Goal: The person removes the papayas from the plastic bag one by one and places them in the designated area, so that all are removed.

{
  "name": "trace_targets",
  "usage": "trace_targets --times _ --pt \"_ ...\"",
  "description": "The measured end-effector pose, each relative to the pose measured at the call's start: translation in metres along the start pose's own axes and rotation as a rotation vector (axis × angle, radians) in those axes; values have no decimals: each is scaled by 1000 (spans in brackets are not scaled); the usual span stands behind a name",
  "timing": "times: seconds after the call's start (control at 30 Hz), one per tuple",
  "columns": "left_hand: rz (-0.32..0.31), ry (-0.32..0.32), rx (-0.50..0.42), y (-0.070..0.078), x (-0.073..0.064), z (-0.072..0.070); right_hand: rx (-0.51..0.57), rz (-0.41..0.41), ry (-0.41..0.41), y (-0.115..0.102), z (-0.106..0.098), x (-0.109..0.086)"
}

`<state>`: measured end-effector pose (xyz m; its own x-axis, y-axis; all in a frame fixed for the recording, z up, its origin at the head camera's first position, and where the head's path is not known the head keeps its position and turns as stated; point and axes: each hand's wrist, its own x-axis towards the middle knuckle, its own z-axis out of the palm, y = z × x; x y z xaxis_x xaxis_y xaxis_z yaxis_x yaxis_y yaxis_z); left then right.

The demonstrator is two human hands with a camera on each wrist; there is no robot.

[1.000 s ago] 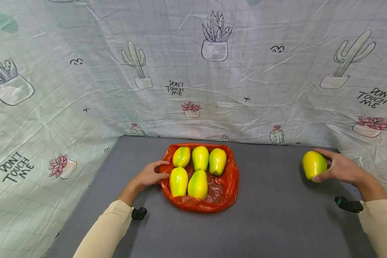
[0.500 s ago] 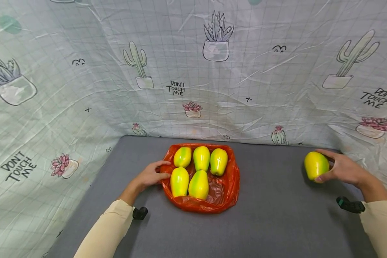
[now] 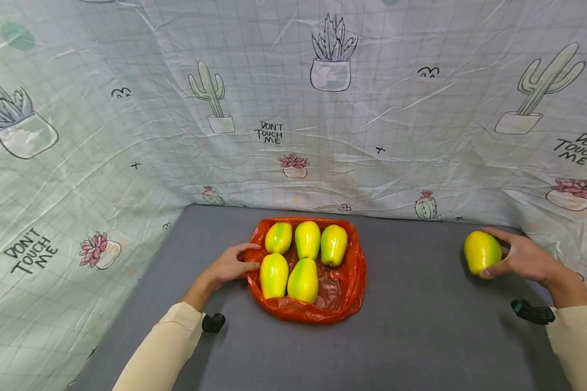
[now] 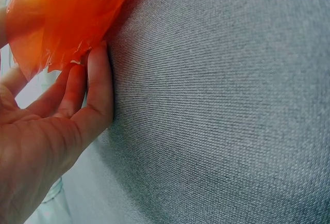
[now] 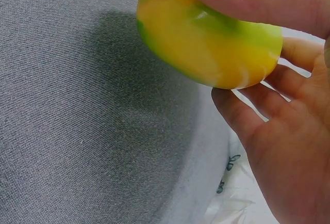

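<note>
In the head view, a red plastic bag point(image 3: 354, 277) lies spread on the table with its mouth upward and its rim rolled out. Several glossy yellow-green fruits point(image 3: 274, 276), oval like mangoes or papayas, lie inside in two rows. My left hand point(image 3: 229, 266) holds the bag's left edge; in the left wrist view, its fingers bend against the thin red plastic point(image 4: 67, 17). Far to the right, my right hand point(image 3: 525, 258) grips another yellow-green fruit point(image 3: 480, 253) between thumb and fingers. The right wrist view shows this fruit's stem scar and its shadow; whether it touches the table I cannot tell.
The grey cloth-covered table point(image 3: 411, 309) stretches between the bag and my right hand. A pale curtain point(image 3: 362, 119) printed with cacti rises behind and along both sides. Black wrist devices point(image 3: 532, 312) sit at both sleeves.
The head view has shifted slightly, so the scene sits a little further right. Both hands keep the same holds on the bag and the fruit.
</note>
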<state>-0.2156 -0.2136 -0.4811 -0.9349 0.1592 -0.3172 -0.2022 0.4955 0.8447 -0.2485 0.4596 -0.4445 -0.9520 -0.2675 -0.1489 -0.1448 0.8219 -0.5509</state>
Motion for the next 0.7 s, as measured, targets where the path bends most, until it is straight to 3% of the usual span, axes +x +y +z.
trace_targets --times 0.7 --pt "15 8 32 0 0 0 59 13 -4 7 5 2"
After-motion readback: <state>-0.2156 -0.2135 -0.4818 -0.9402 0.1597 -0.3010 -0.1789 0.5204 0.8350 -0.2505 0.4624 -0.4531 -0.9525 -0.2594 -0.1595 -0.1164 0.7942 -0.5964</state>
